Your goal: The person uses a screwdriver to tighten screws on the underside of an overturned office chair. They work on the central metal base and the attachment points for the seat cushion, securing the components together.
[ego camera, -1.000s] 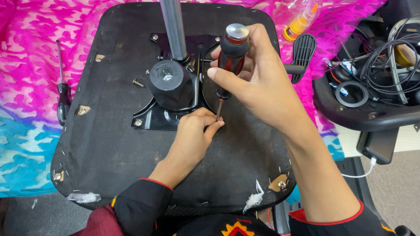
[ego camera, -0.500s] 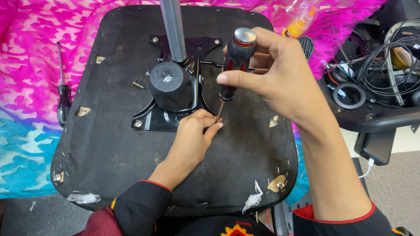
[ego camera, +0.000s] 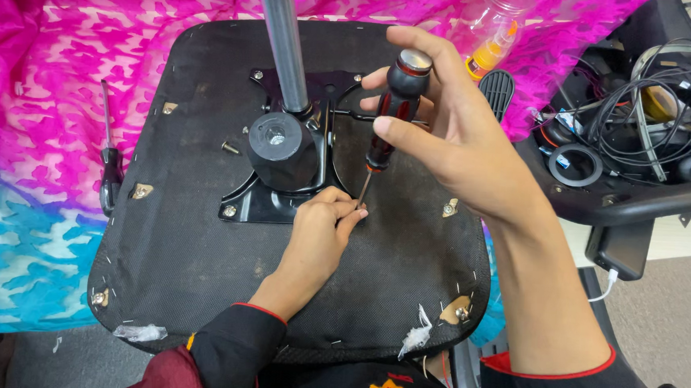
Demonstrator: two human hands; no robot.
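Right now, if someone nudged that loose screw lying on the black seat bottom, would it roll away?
Probably only a little. The loose screw lies on its side on the rough black fabric of the seat underside, which likely slows it. Its head is wider than its shank, so it would probably curl round. It looks small and light.

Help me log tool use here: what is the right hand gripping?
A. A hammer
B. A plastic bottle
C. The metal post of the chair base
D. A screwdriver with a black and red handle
D: the right hand wraps the black and red handle of a screwdriver, its thin shaft running down to the fingertips of the left hand beside the black plate on the seat underside.
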